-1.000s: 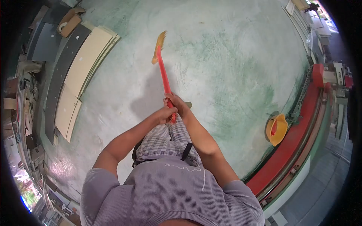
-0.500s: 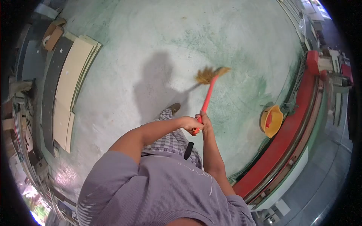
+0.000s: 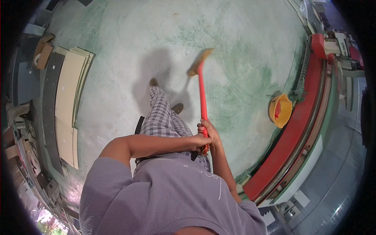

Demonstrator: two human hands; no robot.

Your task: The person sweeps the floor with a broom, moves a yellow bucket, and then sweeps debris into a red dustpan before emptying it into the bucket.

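Observation:
A broom (image 3: 202, 94) with a red handle and yellowish-brown bristles (image 3: 195, 67) extends ahead of me over the floor. The bristles are slightly blurred. My right hand (image 3: 208, 129) is wrapped round the handle, the higher of the two on it. Just below, my left hand (image 3: 201, 141) closes round the handle near its end, its fingers partly hidden. The two hands are close together in front of my waist.
A yellow bucket (image 3: 288, 111) with something red inside stands at right, beside a long red machine beam (image 3: 290, 150). Cream panels (image 3: 68, 98) and a dark panel (image 3: 51, 105) lie at left, near a cardboard box (image 3: 45, 55). Pale, green-stained concrete floor (image 3: 243, 47) lies ahead.
The broom head has swung left and away from me, and the handle is more upright in view. Both hands have shifted slightly lower with it. A second foot has come into view.

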